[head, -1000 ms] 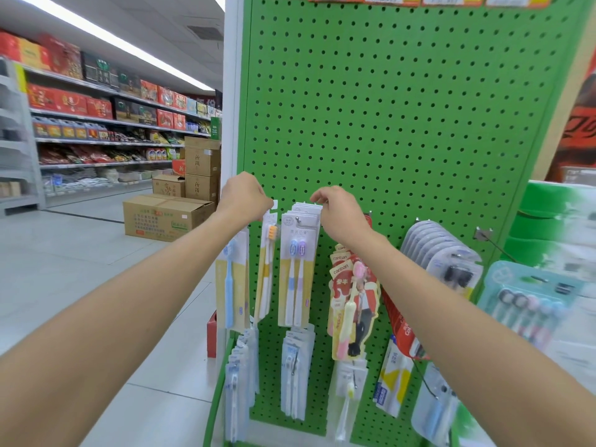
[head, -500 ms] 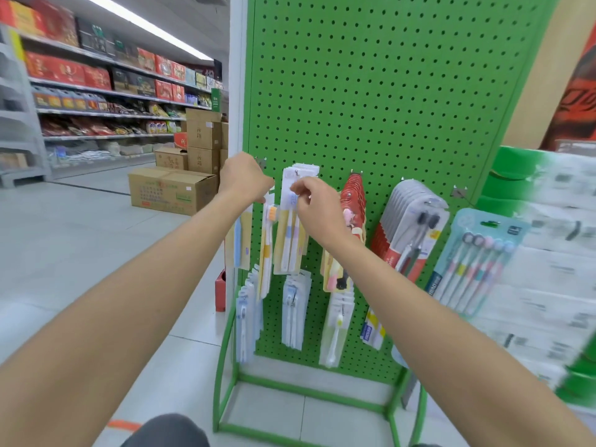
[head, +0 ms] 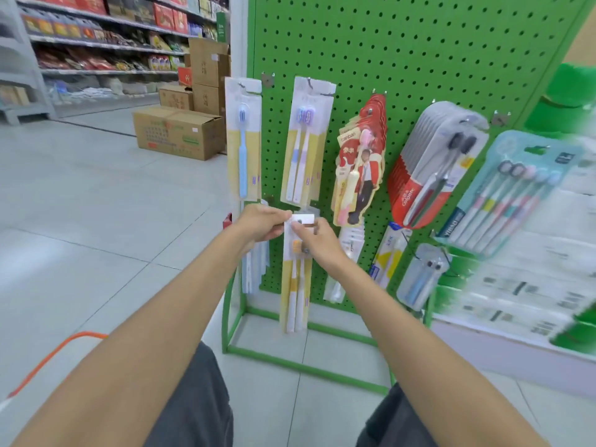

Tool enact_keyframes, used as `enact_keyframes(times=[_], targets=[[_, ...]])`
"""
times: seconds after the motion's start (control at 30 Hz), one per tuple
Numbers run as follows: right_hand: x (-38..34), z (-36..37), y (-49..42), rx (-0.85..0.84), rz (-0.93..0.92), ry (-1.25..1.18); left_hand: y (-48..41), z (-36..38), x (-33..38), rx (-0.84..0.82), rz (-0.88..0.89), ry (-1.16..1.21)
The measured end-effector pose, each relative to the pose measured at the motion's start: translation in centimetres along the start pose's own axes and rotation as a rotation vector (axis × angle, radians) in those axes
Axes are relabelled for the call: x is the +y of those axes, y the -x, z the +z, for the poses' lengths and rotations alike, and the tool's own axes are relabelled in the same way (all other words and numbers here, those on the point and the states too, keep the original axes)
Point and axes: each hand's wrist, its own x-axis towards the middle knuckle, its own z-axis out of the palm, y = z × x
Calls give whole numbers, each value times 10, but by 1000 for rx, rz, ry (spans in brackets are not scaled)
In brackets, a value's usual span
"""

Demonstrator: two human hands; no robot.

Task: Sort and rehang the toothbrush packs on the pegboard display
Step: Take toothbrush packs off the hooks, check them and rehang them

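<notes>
Pack [head: 296, 285] hangs vertical; left hand [head: 258, 224] and right hand [head: 317, 241] pinch its top edge (2 brushes inside), pegboard [head: 419, 43] just beyond.

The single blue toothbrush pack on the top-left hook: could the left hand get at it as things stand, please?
Probably not yet: the left hand pinches the header of the orange twin pack, with the right hand. Otherwise the way looks free; the blue pack hangs above it, with nothing between.

Motion blur smears the toothbrush pack [head: 296, 285] header and the shelf goods [head: 522, 285] at right.
</notes>
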Motion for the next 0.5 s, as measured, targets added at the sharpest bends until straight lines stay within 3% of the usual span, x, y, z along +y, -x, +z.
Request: enact_keyframes(times=[0.23, 0.37, 0.5], targets=[[56, -3, -4, 120, -5, -4, -12, 36, -65, -99, -114, 223], [76, -17, -2, 149, -32, 8, -14, 43, -73, -186, -44, 137], [93, -22, 3, 114, 57, -158, -6, 52, -81, -268, -25, -7]])
